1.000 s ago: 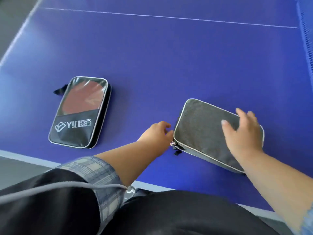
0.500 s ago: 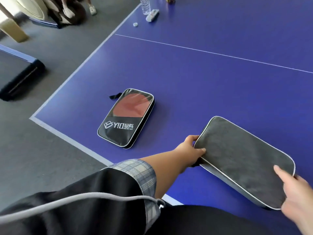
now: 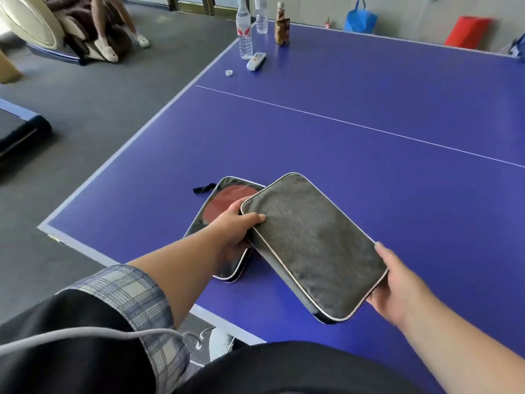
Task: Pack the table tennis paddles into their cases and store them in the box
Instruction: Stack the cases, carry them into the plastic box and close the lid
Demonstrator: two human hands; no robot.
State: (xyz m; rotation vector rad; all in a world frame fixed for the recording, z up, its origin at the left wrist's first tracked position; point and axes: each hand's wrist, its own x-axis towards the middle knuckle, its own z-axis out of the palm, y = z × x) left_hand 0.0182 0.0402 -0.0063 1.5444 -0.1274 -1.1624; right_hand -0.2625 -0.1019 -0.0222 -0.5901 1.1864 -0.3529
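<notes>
Fingers (image 3: 257, 218) of left hand (image 3: 235, 227) and right hand (image 3: 397, 282) clamp grey case (image 3: 309, 243) near table edge (image 3: 224, 322).

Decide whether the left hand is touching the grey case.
Touching. The head view shows the left hand gripping a corner of the grey case, with one finger lying across the case's top face.

The upper case (image 3: 312, 243) partly covers the lower case (image 3: 227, 191) on the table (image 3: 369, 95).

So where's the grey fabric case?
Head view, centre-right: the grey fabric case is gripped by left hand and right hand above the blue table, overlapping the black windowed case.
</notes>
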